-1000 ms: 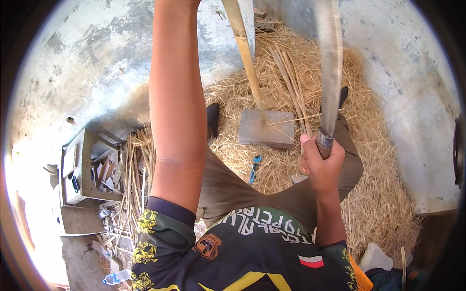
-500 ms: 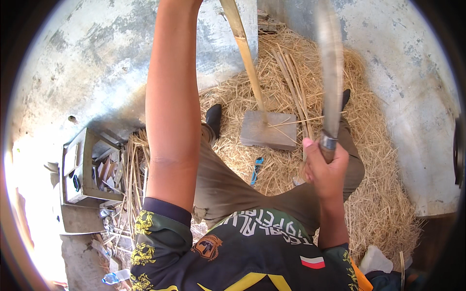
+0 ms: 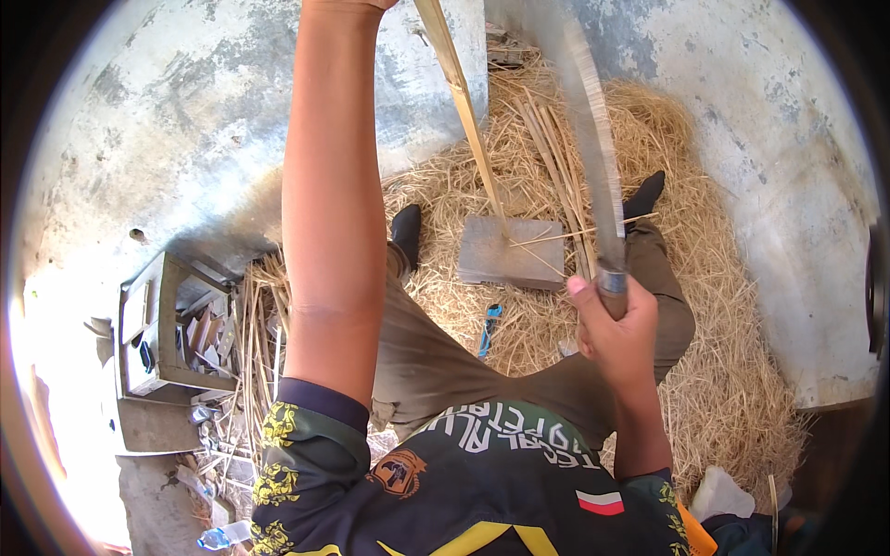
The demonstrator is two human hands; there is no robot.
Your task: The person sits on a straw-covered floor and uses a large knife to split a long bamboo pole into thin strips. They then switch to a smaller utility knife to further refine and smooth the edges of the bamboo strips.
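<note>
My right hand (image 3: 619,326) is wrapped round the wooden handle of a machete (image 3: 594,130). Its long blade points up and away from me and is blurred by motion. A split bamboo pole (image 3: 466,107) stands steeply, its lower end on a wooden block (image 3: 487,258) between my feet. My left arm stretches far forward. Only the edge of my left hand (image 3: 369,3) shows at the top of the picture, close to the pole's upper part; its fingers are out of view. Two thin slivers (image 3: 579,231) stick out from the pole's foot across the block.
Dry straw (image 3: 732,306) covers the floor. Several bamboo strips (image 3: 553,157) lie beyond the block, and a blue utility knife (image 3: 490,326) lies nearer me. At left stand a wooden box (image 3: 167,371) of scraps and a plastic bottle (image 3: 222,536). Walls (image 3: 185,120) rise around.
The machete's blade has swung leftward at its tip, and my right hand has shifted slightly left. The pole's upper part has moved a little left. The block stays in place.
</note>
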